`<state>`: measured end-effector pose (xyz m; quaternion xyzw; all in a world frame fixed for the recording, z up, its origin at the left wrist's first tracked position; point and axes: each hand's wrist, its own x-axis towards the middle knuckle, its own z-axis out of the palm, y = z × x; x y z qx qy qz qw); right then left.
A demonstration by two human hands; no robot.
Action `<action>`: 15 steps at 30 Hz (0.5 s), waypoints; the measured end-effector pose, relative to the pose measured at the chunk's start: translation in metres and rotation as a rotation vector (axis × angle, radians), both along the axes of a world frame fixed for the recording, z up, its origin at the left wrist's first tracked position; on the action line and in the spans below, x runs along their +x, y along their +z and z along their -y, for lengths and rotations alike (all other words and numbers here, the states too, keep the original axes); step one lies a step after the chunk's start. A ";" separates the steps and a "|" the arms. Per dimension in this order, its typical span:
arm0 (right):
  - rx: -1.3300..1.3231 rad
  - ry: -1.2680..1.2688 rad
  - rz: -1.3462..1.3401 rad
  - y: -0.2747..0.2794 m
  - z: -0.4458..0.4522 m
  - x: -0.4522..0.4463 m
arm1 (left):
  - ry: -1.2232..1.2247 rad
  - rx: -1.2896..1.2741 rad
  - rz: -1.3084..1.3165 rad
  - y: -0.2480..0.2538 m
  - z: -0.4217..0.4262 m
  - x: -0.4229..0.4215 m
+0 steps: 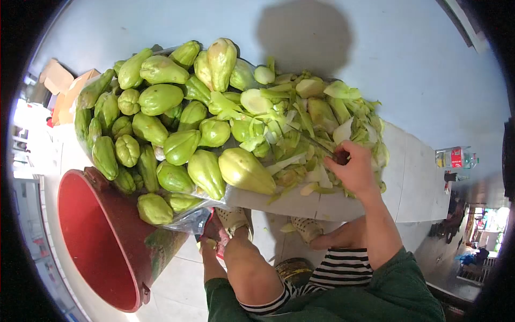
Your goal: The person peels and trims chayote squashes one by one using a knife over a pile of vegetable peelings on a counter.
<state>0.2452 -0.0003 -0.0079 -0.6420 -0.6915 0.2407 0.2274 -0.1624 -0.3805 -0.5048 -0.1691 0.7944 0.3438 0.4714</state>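
Observation:
My right hand (351,166) is closed around a thin dark knife (320,146), whose blade points up and left over a heap of pale green peelings and cut pieces (300,174). To the left of the peelings lies a big pile of green chayotes (161,99), several of them whole. My left hand (211,244) hangs low beside my left leg, close to something red on the floor by the pile's edge. Its fingers are partly hidden and unclear, so I cannot tell whether it holds anything.
A large red bucket (88,236) leans at the lower left, mouth facing me. Clear plastic sheeting (188,219) shows under the near chayotes. Cardboard boxes (75,99) stand at the back left. Bottles (456,158) are at the right. My clogs (307,228) rest on the tiles.

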 end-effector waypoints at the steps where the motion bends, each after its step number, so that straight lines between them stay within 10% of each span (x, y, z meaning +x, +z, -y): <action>1: -0.011 -0.010 -0.006 0.000 0.000 0.000 | 0.254 -0.043 0.072 0.007 -0.001 -0.002; 6: -0.003 -0.018 -0.038 0.002 0.000 0.001 | -0.063 0.109 -0.158 0.118 -0.004 0.040; 15: 0.093 0.025 -0.077 0.009 0.003 0.010 | -0.533 0.798 -0.731 0.481 -0.100 0.070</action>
